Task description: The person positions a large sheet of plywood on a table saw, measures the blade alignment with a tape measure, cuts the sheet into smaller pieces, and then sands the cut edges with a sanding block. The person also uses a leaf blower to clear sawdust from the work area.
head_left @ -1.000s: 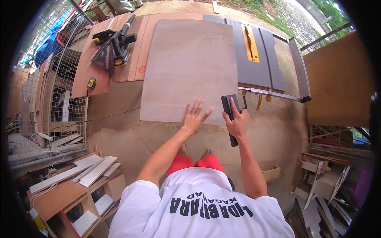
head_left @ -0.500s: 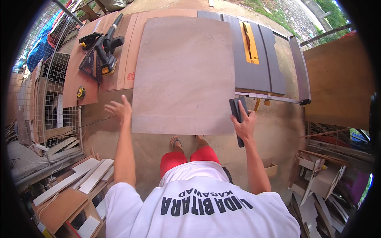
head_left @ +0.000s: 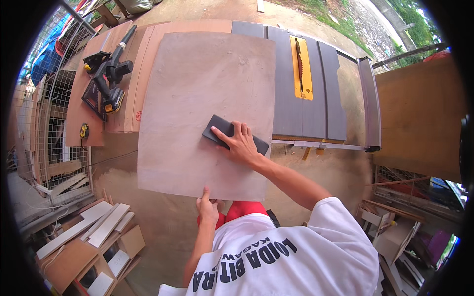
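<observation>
A large greyish-brown flat board (head_left: 202, 79) lies across the worktop, its near edge overhanging toward my body. My right hand (head_left: 242, 147) is closed over a dark grey sanding block (head_left: 220, 125), which rests against the board's upper face, right of its middle. At the near edge my left hand (head_left: 208, 211) pinches the board, thumb on top and fingers partly hidden beneath.
Right of the board stands a table saw (head_left: 320, 89) with a raised blade (head_left: 298, 61) in a yellow insert. At left lie a cordless blower (head_left: 113, 71), a triangular square (head_left: 91, 96) and a tape measure (head_left: 85, 130). Wood offcuts (head_left: 108, 224) are piled lower left.
My right hand has swung left from beside the board, bringing the sanding block onto its face. My left hand has come from the left side down to the near edge and taken hold.
</observation>
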The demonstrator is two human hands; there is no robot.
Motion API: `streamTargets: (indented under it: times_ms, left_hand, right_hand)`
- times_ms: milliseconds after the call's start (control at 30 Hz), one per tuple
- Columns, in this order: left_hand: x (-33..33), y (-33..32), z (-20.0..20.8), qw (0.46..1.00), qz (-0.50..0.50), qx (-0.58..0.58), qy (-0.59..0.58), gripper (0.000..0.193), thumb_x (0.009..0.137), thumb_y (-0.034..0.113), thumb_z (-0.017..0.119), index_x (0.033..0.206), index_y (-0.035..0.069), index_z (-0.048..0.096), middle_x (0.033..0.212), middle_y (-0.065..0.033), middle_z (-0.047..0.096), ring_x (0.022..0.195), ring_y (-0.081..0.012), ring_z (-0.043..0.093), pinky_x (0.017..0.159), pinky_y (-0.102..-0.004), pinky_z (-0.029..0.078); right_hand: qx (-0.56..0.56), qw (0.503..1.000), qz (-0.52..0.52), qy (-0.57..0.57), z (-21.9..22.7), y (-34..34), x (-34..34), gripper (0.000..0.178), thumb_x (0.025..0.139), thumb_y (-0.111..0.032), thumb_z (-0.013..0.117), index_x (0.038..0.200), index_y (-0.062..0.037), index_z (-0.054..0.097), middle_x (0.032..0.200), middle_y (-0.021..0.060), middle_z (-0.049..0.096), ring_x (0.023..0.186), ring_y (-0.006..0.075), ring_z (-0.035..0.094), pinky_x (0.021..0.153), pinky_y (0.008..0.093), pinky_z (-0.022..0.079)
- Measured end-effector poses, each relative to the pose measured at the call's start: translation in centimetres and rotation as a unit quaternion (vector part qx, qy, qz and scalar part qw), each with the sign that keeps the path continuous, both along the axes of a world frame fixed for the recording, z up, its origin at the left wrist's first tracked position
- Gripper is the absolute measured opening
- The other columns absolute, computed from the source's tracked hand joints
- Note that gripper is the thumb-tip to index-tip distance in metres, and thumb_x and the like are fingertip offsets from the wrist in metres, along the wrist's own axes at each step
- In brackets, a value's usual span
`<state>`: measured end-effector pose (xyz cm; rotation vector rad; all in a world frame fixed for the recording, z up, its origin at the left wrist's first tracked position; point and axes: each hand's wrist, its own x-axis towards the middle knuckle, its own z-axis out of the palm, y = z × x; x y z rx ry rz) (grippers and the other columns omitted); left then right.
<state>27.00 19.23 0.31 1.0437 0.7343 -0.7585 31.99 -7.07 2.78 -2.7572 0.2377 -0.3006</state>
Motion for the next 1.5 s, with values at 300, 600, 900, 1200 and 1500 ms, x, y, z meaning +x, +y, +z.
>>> streamTargets:
  times_ms: [300,600,900,1200,1500]
  left_hand:
    - [0.8,-0.4,1.0,0.967,-0.007,0.201,-0.156,0.071,0.096,0.015,0.078,0.152,-0.006,0.039,0.154,-0.0173,0.05,0.139,-0.0302,0.051,0.12,-0.0421,0.038]
    - [3.6,-1.3,0.7,0.96,-0.008,0.21,-0.186,0.075,0.095,0.004,0.077,0.154,-0.007,0.032,0.156,-0.0207,0.044,0.14,-0.0294,0.048,0.121,-0.0421,0.037]
    - [2.5,-1.4,1.2,0.964,-0.002,0.234,-0.123,0.075,0.095,0.007,0.077,0.154,-0.007,0.033,0.156,-0.021,0.044,0.141,-0.0303,0.048,0.121,-0.0424,0.036]
    - [1.7,-0.7,1.7,0.957,-0.032,0.262,-0.12,0.079,0.098,0.016,0.077,0.157,-0.006,0.03,0.159,-0.0197,0.043,0.144,-0.0296,0.046,0.122,-0.0421,0.033]
    - [2.3,-0.4,2.0,0.955,-0.058,0.276,-0.087,0.08,0.099,0.014,0.076,0.158,-0.006,0.027,0.16,-0.02,0.041,0.145,-0.0292,0.044,0.123,-0.0411,0.031]
  right_hand:
    - [-0.016,1.0,-0.019,-0.01,-0.6,-1.9,3.0,0.066,0.094,-0.042,0.072,0.156,-0.0341,0.052,0.12,0.0231,0.045,0.108,0.0407,0.045,0.1,0.0515,0.04]
    - [-0.107,0.945,-0.308,-0.009,-1.3,-29.4,27.2,0.06,0.1,-0.055,0.057,0.156,-0.0337,0.053,0.129,0.0387,0.048,0.122,0.0532,0.044,0.109,0.0593,0.037]
    - [-0.089,0.988,-0.125,-0.003,-2.8,-15.2,12.5,0.06,0.094,-0.044,0.071,0.151,-0.0313,0.06,0.111,0.0263,0.048,0.115,0.045,0.042,0.108,0.0572,0.034]
    - [-0.078,0.991,-0.112,0.006,-3.8,-15.3,14.9,0.061,0.096,-0.049,0.065,0.153,-0.0289,0.057,0.131,0.035,0.046,0.121,0.0506,0.041,0.11,0.0575,0.036]
    - [-0.072,0.979,-0.186,-0.026,-2.2,-25.8,26.4,0.061,0.098,-0.056,0.062,0.155,-0.0368,0.055,0.126,0.0347,0.05,0.123,0.0535,0.044,0.114,0.0568,0.035]
